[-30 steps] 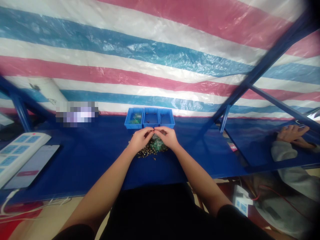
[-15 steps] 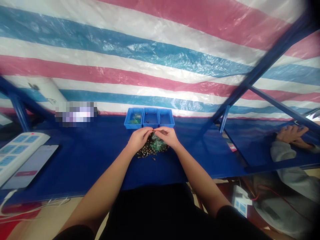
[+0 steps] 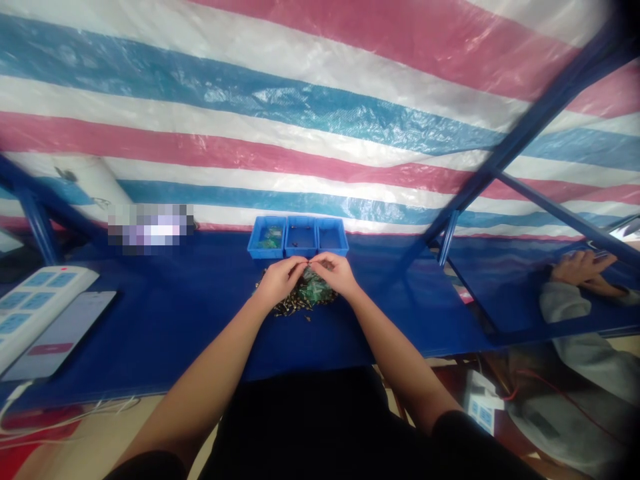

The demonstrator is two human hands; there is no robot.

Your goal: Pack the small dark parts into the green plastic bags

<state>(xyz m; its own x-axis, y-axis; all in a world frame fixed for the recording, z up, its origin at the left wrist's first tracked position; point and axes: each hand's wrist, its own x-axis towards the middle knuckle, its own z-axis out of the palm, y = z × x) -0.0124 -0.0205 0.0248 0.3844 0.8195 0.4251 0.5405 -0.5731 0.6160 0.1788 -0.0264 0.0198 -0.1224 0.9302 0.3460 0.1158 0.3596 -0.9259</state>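
Observation:
My left hand (image 3: 281,278) and my right hand (image 3: 336,272) meet fingertip to fingertip just in front of the blue bins. Both are closed in a pinch, and what sits between the fingertips is too small to make out. Below them lies a pile of small dark and brass-coloured parts (image 3: 291,305), partly hidden by my hands. Green clear plastic (image 3: 314,288), like a bag, rests on the pile. Behind my hands stand the left bin (image 3: 253,252) with green plastic in it, the middle bin (image 3: 300,252) with a few small dark pieces, and the right bin (image 3: 333,253).
A white power strip (image 3: 30,300) and a phone (image 3: 65,337) lie at the left of the blue table (image 3: 175,320). Blue metal posts (image 3: 493,163) frame the bench. At the right, a co-worker's hands (image 3: 583,268) rest on the neighbouring table. Striped sheeting hangs behind.
Hardly anything differs. My fingertips have shifted slightly and stay pinched together above the pile; the bins and the pile keep their places.

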